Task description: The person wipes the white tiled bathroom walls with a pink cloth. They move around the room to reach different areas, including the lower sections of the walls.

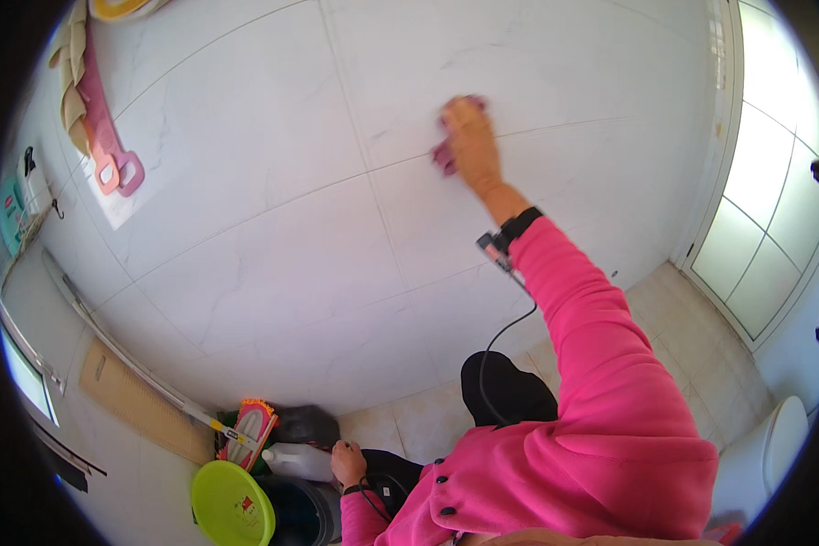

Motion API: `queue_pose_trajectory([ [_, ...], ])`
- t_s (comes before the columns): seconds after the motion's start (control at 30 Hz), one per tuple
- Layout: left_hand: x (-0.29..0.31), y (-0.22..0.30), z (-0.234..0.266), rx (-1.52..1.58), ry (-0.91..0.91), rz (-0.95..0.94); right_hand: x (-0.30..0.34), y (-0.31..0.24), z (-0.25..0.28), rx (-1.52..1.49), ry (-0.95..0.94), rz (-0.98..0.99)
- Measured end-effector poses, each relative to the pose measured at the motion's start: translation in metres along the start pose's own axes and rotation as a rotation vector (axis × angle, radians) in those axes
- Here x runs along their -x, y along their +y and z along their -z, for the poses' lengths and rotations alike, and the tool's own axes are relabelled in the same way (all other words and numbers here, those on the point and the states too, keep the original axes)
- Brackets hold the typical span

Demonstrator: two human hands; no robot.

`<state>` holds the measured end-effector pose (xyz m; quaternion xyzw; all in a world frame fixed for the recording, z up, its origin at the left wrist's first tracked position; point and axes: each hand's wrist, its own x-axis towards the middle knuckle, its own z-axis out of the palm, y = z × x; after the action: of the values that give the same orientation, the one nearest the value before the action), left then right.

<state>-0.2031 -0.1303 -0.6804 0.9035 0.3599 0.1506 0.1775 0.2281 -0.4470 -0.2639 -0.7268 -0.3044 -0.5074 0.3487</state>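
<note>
High against the white tiled wall (273, 227), my right hand (473, 141) presses a crumpled purple cloth (443, 157). The fingers are closed over the cloth, which shows at the fingertips and beside the hand; hand and cloth are slightly blurred. My right arm is stretched out in a pink sleeve, with a black strap and cable at the wrist. Low down to the left, my left hand (347, 462) is beside my dark trouser leg, close to a whitish plastic jug (298, 461). Its fingers are too small and partly hidden to read.
A lime green basin (232, 503) and a dark bucket (302, 514) stand at lower left. A flat mop (250, 426) leans there, near a beige washboard-like panel (136, 400). Pink slippers or straps (109, 150) hang upper left. A frosted door (760, 209) and white toilet (773, 455) are right.
</note>
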Motion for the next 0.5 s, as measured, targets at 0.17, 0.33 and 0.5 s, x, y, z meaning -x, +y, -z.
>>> queue_pose_trajectory([
  [0.17,-0.005,0.001,-0.008,-0.013,-0.007,-0.044,-0.031,0.091,0.055,0.179,0.485,-0.121],
  [0.33,-0.011,0.006,-0.014,-0.067,-0.037,-0.056,-0.059,0.047,0.027,0.038,0.557,-0.031],
  [0.5,-0.025,0.008,-0.013,-0.105,-0.293,-0.046,-0.036,-0.070,-0.044,0.055,0.161,0.338],
])
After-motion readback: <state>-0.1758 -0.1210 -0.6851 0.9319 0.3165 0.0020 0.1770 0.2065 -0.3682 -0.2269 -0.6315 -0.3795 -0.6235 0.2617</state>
